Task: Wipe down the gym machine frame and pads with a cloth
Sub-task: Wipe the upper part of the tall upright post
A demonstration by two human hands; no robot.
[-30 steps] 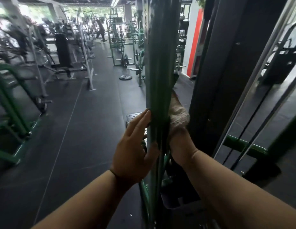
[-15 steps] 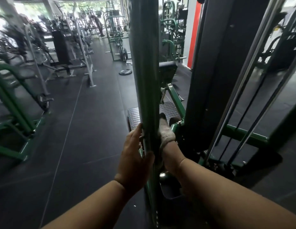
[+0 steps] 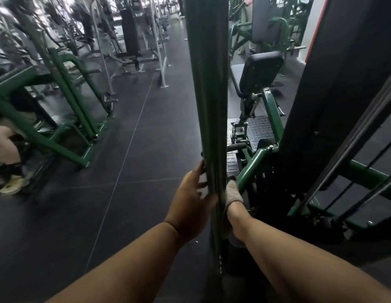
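Green upright post [image 3: 208, 106] of the machine frame runs top to bottom through the centre of the frame; you are working it low down, in the lower middle. Your left hand [image 3: 191, 204] lies against the post's left side, fingers fairly straight along the tube with the thumb hooked toward its near face: a brace, not a real clasp. Your right hand [image 3: 235, 206] is mostly behind the post and under the pale cloth [image 3: 234, 192], which it presses to the post's right side; how those fingers curl I cannot tell. Judgement: this is a stroke on the upright, near its lower end. To do it well, wrap the cloth around more of the tube so the far face is covered too, keep pressure even, and carry the pass to the base before shifting grip. Let the left hand steady only; bare skin on cleaned paint leaves marks. The black seat pad [image 3: 263, 71], upper right of centre, and the textured footplate [image 3: 259, 129] below it look yet to be wiped.
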